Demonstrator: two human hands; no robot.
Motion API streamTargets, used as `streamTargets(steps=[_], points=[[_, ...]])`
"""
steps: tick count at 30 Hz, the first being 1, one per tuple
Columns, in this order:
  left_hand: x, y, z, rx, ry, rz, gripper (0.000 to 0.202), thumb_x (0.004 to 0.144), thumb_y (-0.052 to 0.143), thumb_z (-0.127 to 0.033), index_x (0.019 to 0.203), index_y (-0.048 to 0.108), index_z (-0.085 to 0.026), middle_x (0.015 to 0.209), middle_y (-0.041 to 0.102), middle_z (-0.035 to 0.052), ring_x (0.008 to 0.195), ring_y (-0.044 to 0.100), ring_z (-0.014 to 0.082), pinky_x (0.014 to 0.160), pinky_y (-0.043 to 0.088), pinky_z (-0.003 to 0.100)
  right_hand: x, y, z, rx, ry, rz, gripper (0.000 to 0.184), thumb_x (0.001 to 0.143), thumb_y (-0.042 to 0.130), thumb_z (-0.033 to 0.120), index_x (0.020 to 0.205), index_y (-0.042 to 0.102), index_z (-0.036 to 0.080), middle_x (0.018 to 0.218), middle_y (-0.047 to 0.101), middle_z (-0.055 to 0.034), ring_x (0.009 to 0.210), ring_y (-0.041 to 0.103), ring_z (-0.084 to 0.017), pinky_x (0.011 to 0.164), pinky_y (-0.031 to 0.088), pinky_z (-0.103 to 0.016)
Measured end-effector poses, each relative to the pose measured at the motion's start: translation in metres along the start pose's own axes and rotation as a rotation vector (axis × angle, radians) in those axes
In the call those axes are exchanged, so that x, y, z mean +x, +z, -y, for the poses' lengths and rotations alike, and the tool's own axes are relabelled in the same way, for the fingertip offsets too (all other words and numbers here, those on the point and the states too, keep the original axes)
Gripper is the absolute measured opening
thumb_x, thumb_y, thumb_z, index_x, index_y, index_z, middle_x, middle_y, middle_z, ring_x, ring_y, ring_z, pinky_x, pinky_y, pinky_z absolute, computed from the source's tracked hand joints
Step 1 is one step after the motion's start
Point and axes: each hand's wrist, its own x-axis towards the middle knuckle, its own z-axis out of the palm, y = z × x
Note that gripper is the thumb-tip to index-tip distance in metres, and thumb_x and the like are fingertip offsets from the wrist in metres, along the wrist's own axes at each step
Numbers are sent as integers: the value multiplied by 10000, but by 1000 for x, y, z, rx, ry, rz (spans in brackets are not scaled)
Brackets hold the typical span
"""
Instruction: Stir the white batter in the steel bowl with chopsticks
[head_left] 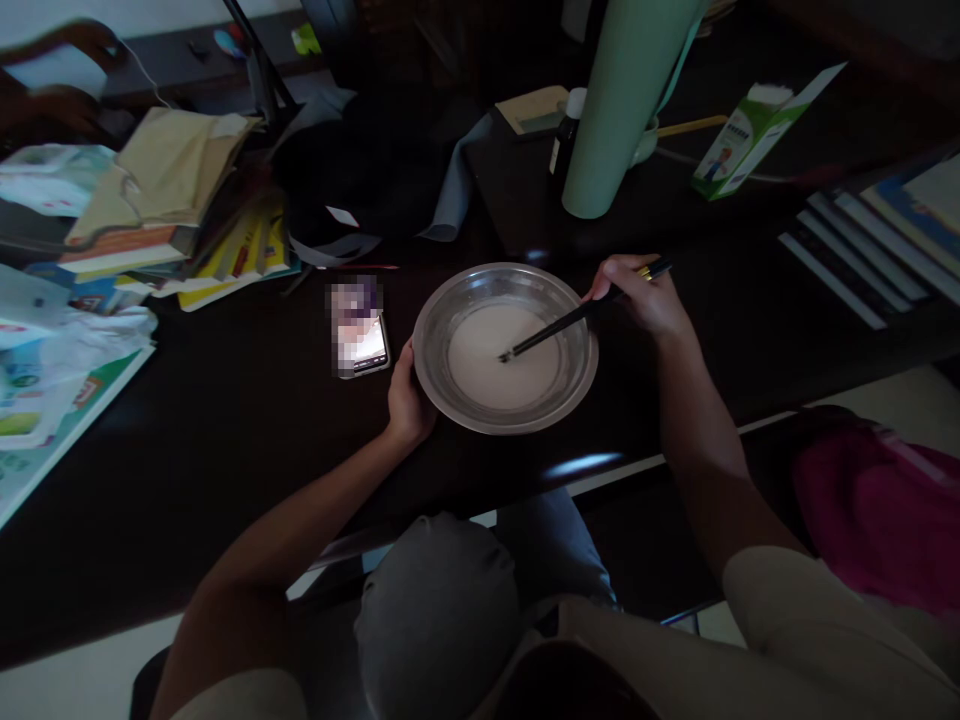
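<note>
A round metal bowl stands on the dark table in front of me, with a pale, milky mixture inside. My left hand grips the bowl's left rim, its fingers partly hidden beneath the side. Above the right rim, my right hand is closed around black chopsticks with gold bands near the top. Their lower tips dip into the mixture near the bowl's middle. Just left of the bowl lies a phone with a lit, partly blurred screen.
Books and papers are piled at the back left, beside a black bag. A tall green flask, a dark bottle and a green-white box stand behind the bowl. More books lie far right.
</note>
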Motion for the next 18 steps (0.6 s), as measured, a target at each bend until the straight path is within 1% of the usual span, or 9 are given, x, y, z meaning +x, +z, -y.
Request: streamTargets(steps=[2,5,6,8,10,11,13,16,18], points=[[0,0,0,7,4,-1,278,892,597,-457,1018,746,-260,1153,766,21,1241,638,260,1069,504,396,-1,0,1,9,-2,26,454,807,684,631,578,708,240,595,678,-20,599,655,-158,576,502,-306],[0,-1,0,10,-3,-3,272,894,594,-452,1017,740,-260,1174,758,21,1260,628,258,1098,483,400,-1,1,1,-5,5,108,433,803,690,629,629,735,236,640,707,-23,621,661,-152,586,503,-295],[0,-1,0,5,-11,0,271,895,593,-454,1017,739,-262,1172,758,20,1260,628,259,1103,480,402,-1,1,1,-14,6,108,428,799,693,632,643,739,236,655,715,-22,621,657,-148,582,500,-290],[0,-1,0,-3,-27,5,273,893,594,-464,1018,736,-267,1155,761,18,1256,632,267,1104,483,416,0,2,0,-22,7,64,428,788,700,639,647,733,236,661,717,-18,611,647,-144,567,496,-285],[0,0,0,1,-28,8,281,888,600,-476,1020,733,-266,1151,760,21,1262,631,277,1103,486,430,1,1,0,-10,14,9,441,789,695,643,624,718,234,638,705,-17,597,646,-147,560,499,-287],[0,0,-1,5,-21,11,288,886,601,-480,1022,732,-263,1161,757,24,1269,627,281,1105,485,435,1,1,0,-3,17,2,451,793,692,642,608,712,232,624,698,-18,593,649,-149,557,499,-287],[-1,0,-1,14,-9,16,302,884,603,-487,1032,731,-257,1179,750,30,1281,620,285,1111,483,441,0,0,0,6,22,40,461,799,686,640,591,708,228,609,693,-20,588,654,-150,546,494,-284],[-1,0,-1,23,-6,13,307,885,602,-487,1040,732,-256,1178,750,30,1285,617,281,1120,478,442,-1,1,1,-2,20,129,442,797,690,635,623,729,230,626,704,-21,605,658,-150,533,481,-276],[-1,0,-1,20,-7,11,300,889,601,-482,1035,735,-257,1173,753,28,1282,619,276,1119,479,436,-1,1,0,-7,15,119,422,798,694,628,653,739,234,655,715,-21,619,659,-149,541,483,-277]])
